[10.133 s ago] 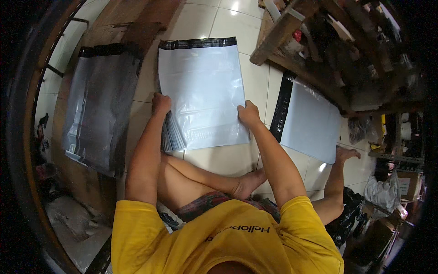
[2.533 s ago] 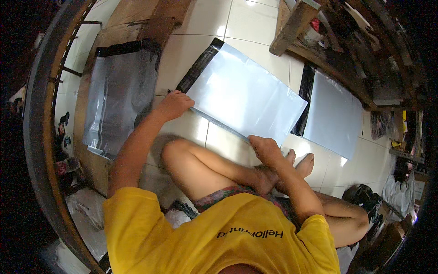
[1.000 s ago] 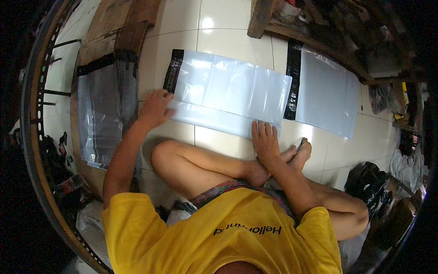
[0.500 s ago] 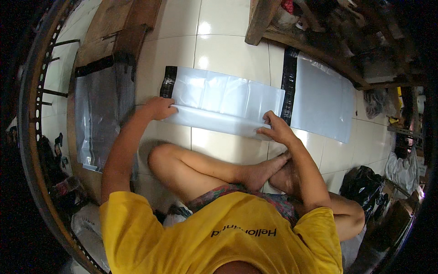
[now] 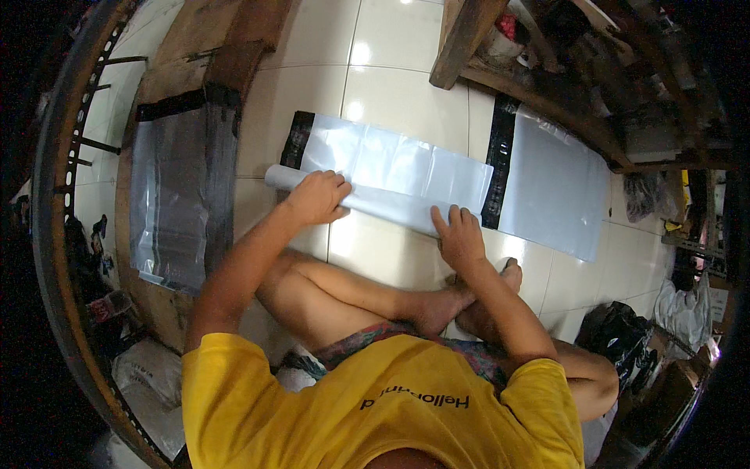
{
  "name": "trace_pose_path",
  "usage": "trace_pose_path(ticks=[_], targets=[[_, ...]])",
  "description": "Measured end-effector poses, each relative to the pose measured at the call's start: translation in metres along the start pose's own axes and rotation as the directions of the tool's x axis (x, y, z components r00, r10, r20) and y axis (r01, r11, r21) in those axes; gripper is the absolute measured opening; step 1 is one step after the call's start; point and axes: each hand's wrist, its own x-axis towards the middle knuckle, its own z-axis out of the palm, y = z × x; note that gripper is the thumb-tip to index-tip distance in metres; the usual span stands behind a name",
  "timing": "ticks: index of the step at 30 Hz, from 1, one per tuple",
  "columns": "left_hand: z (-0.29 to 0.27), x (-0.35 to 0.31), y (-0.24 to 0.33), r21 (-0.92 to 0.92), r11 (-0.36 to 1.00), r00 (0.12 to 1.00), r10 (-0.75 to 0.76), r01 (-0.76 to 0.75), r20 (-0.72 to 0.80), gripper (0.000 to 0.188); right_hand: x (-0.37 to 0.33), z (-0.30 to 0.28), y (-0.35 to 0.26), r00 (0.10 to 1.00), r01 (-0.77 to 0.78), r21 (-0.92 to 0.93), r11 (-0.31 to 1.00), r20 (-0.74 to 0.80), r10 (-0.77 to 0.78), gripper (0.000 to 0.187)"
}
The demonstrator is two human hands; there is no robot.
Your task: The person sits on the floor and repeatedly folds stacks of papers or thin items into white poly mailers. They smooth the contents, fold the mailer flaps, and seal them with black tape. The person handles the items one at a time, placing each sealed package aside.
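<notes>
On the tiled floor in front of me lies a light grey plastic mailing bag [image 5: 398,156] with a black strip at its left end. Its near edge is turned up into a loose roll, whose left end sticks out past the black strip. My left hand [image 5: 319,198] is curled over the left part of this roll, fingers bent round it. My right hand [image 5: 461,234] rests at the roll's right end, thumb and fingers apart, fingertips touching the plastic.
A second grey plastic bag [image 5: 551,184] with a black strip lies at the right, beside a wooden frame [image 5: 539,98]. At the left, a stack of clear-grey bags [image 5: 176,191] lies on a wooden board [image 5: 183,66]. A black plastic bag [image 5: 613,336] stands at the lower right.
My left hand has moved right, from the bag's left corner onto the roll. My right hand has shifted slightly nearer and its fingers have straightened. The near edge looks more rounded.
</notes>
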Motion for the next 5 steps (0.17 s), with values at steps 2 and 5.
trace_pose_path(ticks=[2,5], targets=[[-0.027,0.026,-0.014,-0.034,0.992,0.970,-0.112,0.122,0.216,0.058,0.035,-0.027,0.026,0.943,-0.086,0.304,0.949,0.332,-0.021,0.063],[-0.036,0.043,-0.018,0.003,0.979,0.960,-0.200,0.204,0.196,0.063,0.051,-0.030,0.058,0.774,-0.441,0.612,0.657,0.630,-0.067,0.081]])
